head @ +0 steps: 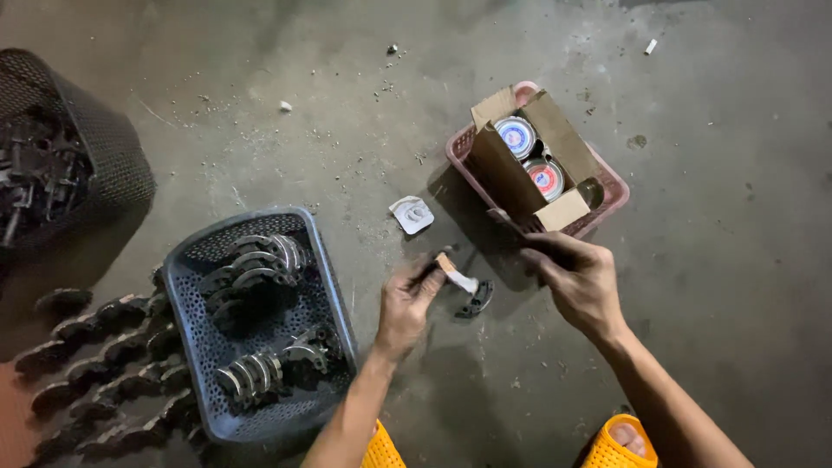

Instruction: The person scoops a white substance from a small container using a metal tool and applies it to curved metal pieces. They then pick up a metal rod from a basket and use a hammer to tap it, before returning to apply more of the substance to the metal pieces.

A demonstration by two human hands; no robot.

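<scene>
My left hand (pixel 407 303) grips a small brush (pixel 451 270) with a pale wooden handle, bristle end pointing right. Just right of it a dark curved metal shoe (pixel 476 299) lies on the concrete floor. My right hand (pixel 579 279) hovers beside the shoe, fingers loosely curled, its thumb and fingertips near the front edge of the pink basket (pixel 607 204); whether it holds anything is hidden. In that basket an open cardboard box (pixel 511 169) holds two round tins (pixel 530 156) with coloured lids.
A blue plastic basket (pixel 195 347) at lower left holds several curved metal shoes. More dark shoes (pixel 95 364) lie stacked left of it. A dark mesh basket (pixel 61 156) of metal parts stands at far left. A small white lid (pixel 412 214) lies on the floor. My orange sandals (pixel 617 444) show at the bottom.
</scene>
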